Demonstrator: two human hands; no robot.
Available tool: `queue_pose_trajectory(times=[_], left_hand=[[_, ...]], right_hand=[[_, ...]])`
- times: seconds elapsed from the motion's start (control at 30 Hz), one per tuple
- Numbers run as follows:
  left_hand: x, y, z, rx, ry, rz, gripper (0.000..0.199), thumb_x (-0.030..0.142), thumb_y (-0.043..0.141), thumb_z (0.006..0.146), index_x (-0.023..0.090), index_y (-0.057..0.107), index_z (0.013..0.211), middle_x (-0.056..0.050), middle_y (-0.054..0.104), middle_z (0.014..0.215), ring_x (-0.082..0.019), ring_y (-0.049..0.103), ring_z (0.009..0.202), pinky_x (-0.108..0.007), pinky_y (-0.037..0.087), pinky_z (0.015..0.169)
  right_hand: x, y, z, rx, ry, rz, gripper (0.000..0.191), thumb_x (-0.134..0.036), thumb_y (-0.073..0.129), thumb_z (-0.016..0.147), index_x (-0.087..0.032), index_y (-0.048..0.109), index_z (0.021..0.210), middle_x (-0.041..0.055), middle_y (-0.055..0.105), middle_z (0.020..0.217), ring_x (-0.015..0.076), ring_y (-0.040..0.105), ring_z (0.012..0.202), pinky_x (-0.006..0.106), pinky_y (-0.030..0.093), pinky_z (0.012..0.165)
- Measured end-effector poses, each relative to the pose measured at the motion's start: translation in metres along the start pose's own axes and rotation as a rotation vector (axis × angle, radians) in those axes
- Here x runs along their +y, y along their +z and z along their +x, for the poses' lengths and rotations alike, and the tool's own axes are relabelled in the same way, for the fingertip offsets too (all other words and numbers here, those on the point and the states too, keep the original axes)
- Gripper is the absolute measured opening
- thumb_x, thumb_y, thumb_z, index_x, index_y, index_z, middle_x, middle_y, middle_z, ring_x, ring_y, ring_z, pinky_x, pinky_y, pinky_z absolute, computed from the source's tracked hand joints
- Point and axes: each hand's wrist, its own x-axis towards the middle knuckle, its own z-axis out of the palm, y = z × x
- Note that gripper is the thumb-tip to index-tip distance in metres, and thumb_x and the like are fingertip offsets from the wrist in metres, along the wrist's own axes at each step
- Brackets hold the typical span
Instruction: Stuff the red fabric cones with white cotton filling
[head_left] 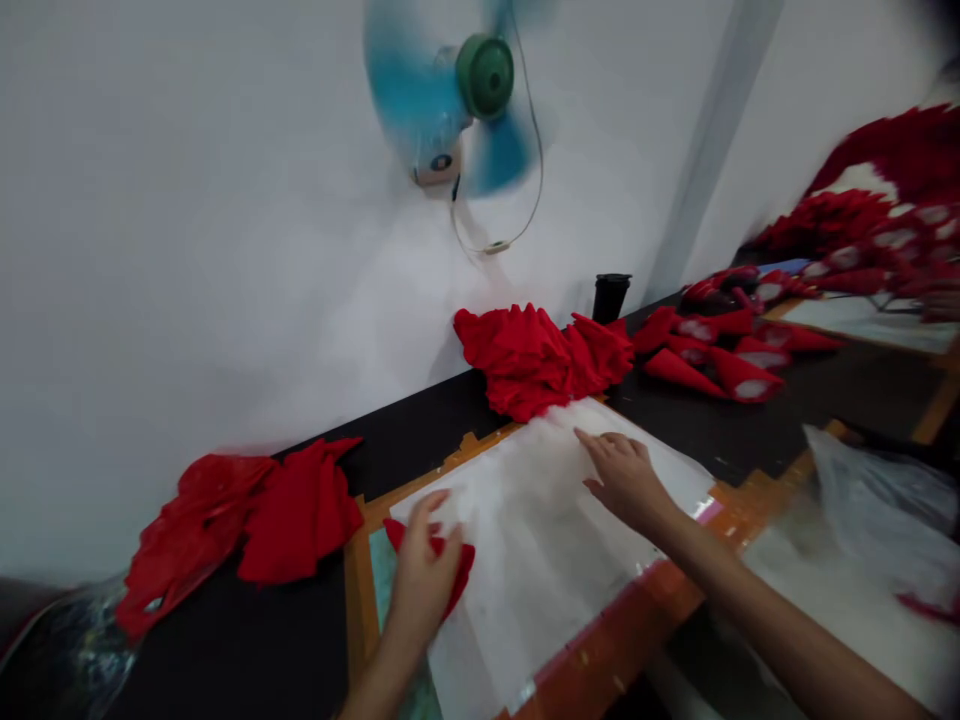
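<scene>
My left hand (426, 572) is over a small piece of red cloth (463, 572) at the left edge of a white sheet (487, 640). Its thumb and index finger are apart, with red showing between and behind them; no grip on the cloth is visible. My right hand (624, 478) hovers over or rests on the sheet's far right part, index finger stretched out and nothing seen in it. White fluffy-looking material (559, 430) lies blurred near its fingertips. Just behind, a heap of red cloth pieces (532, 360) touches the sheet's far edge.
More red pieces (300, 520) lie left on the black table (247, 650). Red cones with white ends (750, 375) lie at the right. A black cup-like container (611, 297) stands by the wall, below a spinning fan (486, 78). A clear plastic bag (877, 500) sits front right.
</scene>
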Motion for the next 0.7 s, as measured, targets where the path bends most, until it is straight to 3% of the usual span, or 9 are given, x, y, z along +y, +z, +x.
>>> queue_pose_trajectory(times=[0.1, 0.17, 0.23, 0.27, 0.37, 0.43, 0.5, 0.57, 0.7], left_hand=[[0.019, 0.051, 0.005, -0.374, 0.178, 0.132, 0.065, 0.018, 0.062, 0.073, 0.022, 0.045, 0.136, -0.013, 0.042, 0.145, -0.029, 0.045, 0.130, -0.045, 0.043, 0.104], [0.026, 0.082, 0.013, -0.527, 0.298, 0.242, 0.089, 0.016, 0.067, 0.070, 0.024, 0.027, 0.149, -0.013, 0.017, 0.159, -0.032, 0.029, 0.142, -0.046, 0.033, 0.113], [0.030, 0.105, 0.024, -0.641, 0.351, 0.365, 0.098, 0.014, 0.069, 0.067, 0.028, 0.020, 0.151, -0.013, 0.001, 0.162, -0.036, 0.030, 0.141, -0.046, 0.035, 0.111], [0.030, 0.114, 0.029, -0.668, 0.364, 0.419, 0.096, 0.013, 0.068, 0.068, 0.028, 0.022, 0.151, -0.014, 0.004, 0.161, -0.036, 0.037, 0.137, -0.046, 0.038, 0.108], [0.027, 0.130, 0.042, -0.665, 0.397, 0.535, 0.063, 0.006, 0.054, 0.075, 0.019, 0.046, 0.136, -0.016, 0.044, 0.139, -0.029, 0.056, 0.115, -0.041, 0.045, 0.099], [0.023, 0.132, 0.046, -0.648, 0.404, 0.566, 0.043, 0.003, 0.048, 0.076, 0.015, 0.059, 0.116, -0.014, 0.056, 0.118, -0.026, 0.059, 0.104, -0.039, 0.047, 0.096], [0.017, 0.124, 0.047, -0.635, 0.408, 0.574, 0.035, 0.001, 0.046, 0.075, 0.015, 0.063, 0.102, -0.012, 0.059, 0.109, -0.024, 0.059, 0.101, -0.038, 0.047, 0.096], [0.010, 0.109, 0.048, -0.606, 0.415, 0.572, 0.036, -0.002, 0.045, 0.072, 0.017, 0.063, 0.097, -0.010, 0.060, 0.106, -0.023, 0.057, 0.103, -0.037, 0.045, 0.099], [-0.006, 0.066, 0.054, -0.500, 0.418, 0.562, 0.041, -0.003, 0.043, 0.071, 0.016, 0.062, 0.101, -0.011, 0.059, 0.110, -0.024, 0.053, 0.112, -0.040, 0.041, 0.105]], right_hand=[[0.010, 0.011, 0.013, -0.129, -0.048, 0.005, 0.033, -0.003, 0.057, 0.071, -0.015, 0.067, 0.100, 0.0105, 0.071, 0.083, 0.0284, 0.061, 0.091, 0.049, 0.033, 0.099], [0.004, 0.017, 0.014, -0.136, -0.078, 0.046, 0.027, -0.003, 0.054, 0.073, -0.017, 0.068, 0.091, 0.0082, 0.070, 0.080, 0.0249, 0.062, 0.087, 0.044, 0.034, 0.097], [-0.002, 0.019, 0.010, -0.132, -0.104, 0.090, 0.026, -0.005, 0.051, 0.078, -0.018, 0.068, 0.094, 0.0078, 0.071, 0.086, 0.0233, 0.062, 0.089, 0.042, 0.035, 0.096], [-0.003, 0.019, 0.008, -0.133, -0.121, 0.112, 0.025, -0.007, 0.050, 0.080, -0.019, 0.068, 0.094, 0.0068, 0.070, 0.086, 0.0223, 0.062, 0.089, 0.042, 0.035, 0.096], [0.000, 0.016, 0.004, -0.152, -0.178, 0.172, 0.021, -0.013, 0.050, 0.085, -0.021, 0.068, 0.093, 0.0052, 0.070, 0.092, 0.0206, 0.061, 0.091, 0.037, 0.039, 0.093], [0.008, 0.014, 0.002, -0.159, -0.201, 0.176, 0.027, -0.019, 0.056, 0.084, -0.022, 0.065, 0.109, 0.0082, 0.065, 0.117, 0.0236, 0.057, 0.106, 0.037, 0.041, 0.091], [0.019, 0.015, 0.003, -0.183, -0.211, 0.116, 0.039, -0.020, 0.059, 0.081, -0.024, 0.061, 0.120, 0.0092, 0.053, 0.139, 0.0282, 0.050, 0.120, 0.041, 0.042, 0.092], [0.031, 0.019, 0.005, -0.215, -0.203, 0.043, 0.039, -0.015, 0.058, 0.079, -0.025, 0.064, 0.116, 0.0088, 0.053, 0.140, 0.0309, 0.049, 0.122, 0.045, 0.042, 0.091], [0.051, 0.026, 0.011, -0.202, -0.150, 0.000, 0.037, -0.010, 0.052, 0.079, -0.020, 0.066, 0.111, 0.0118, 0.064, 0.126, 0.0323, 0.054, 0.115, 0.052, 0.041, 0.092]])
